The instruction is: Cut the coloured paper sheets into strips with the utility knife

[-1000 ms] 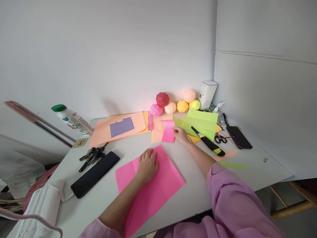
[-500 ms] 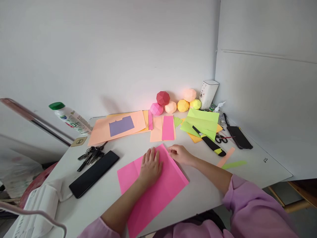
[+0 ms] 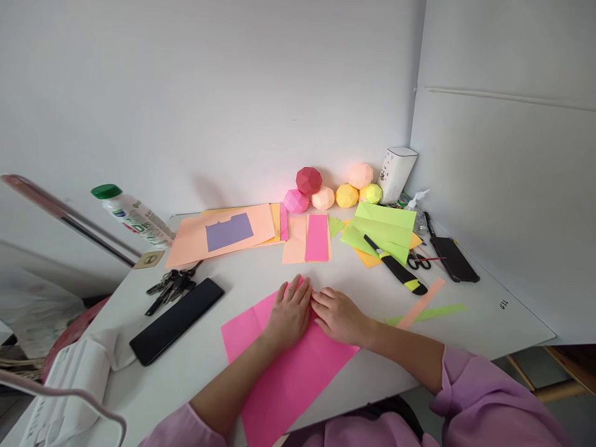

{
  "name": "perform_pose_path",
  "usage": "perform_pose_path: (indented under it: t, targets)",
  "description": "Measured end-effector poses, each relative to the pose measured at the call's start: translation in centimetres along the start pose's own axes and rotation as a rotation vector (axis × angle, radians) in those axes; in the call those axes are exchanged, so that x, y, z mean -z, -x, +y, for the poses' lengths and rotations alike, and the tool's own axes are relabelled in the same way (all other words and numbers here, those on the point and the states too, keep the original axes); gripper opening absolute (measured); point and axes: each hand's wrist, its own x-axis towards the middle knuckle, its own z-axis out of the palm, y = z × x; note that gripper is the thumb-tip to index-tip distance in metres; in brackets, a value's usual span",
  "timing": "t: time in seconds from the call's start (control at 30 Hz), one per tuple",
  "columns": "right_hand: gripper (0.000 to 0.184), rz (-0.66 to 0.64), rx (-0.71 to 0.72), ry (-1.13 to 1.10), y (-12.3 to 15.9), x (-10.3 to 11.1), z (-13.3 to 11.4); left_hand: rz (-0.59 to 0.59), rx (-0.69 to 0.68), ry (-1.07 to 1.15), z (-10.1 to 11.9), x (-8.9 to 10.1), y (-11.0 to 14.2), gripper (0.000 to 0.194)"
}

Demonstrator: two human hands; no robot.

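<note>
A large sheet of pink paper (image 3: 284, 388) lies aslant at the table's front, its lower corner past the edge; crease lines cross it. My left hand (image 3: 289, 315) rests flat on its upper part, fingers stretched toward the top corner. My right hand (image 3: 338, 315) lies on the right part of the sheet, fingers slightly bent and apart, their tips pressed on the paper beside the left fingertips. Both hands cover the top corner and much of the right edge.
Behind the sheet are cut paper pieces (image 3: 318, 239) and faceted paper balls (image 3: 309, 180). To the right lie a black-and-yellow cutter (image 3: 395, 268), scissors (image 3: 419, 261), a phone (image 3: 459, 261) and paper strips (image 3: 440, 311). Keys (image 3: 174, 287), a black slab (image 3: 177, 323) and a bottle (image 3: 133, 214) are left.
My right hand has moved from the sheet's upper right edge onto the paper, its curled fingers now spread out. My left hand has shifted slightly toward the right. The view has tilted a little.
</note>
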Motion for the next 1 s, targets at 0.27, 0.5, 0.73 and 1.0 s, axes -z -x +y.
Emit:
perform_pose_path:
  t: [0.27, 0.5, 0.73, 1.0]
  targets:
    - [0.039, -0.054, -0.036, 0.022, 0.2, 0.7, -0.8, -0.011, 0.053, -0.022, -0.3, -0.7, 0.2, 0.041]
    - [0.052, -0.117, -0.075, 0.021, 1.9, 1.3, -2.0, -0.031, 0.034, -0.008, -0.9, -0.7, 0.1, 0.046]
    - [0.048, -0.009, -0.139, -0.020, 6.6, 0.9, -3.8, -0.060, 0.048, 0.023, -1.2, -1.3, 0.1, 0.050]
    - [0.033, 0.297, -0.124, -0.043, 11.1, 1.4, -5.8, -0.104, 0.035, 0.027, -1.6, -1.2, 0.0, 0.052]
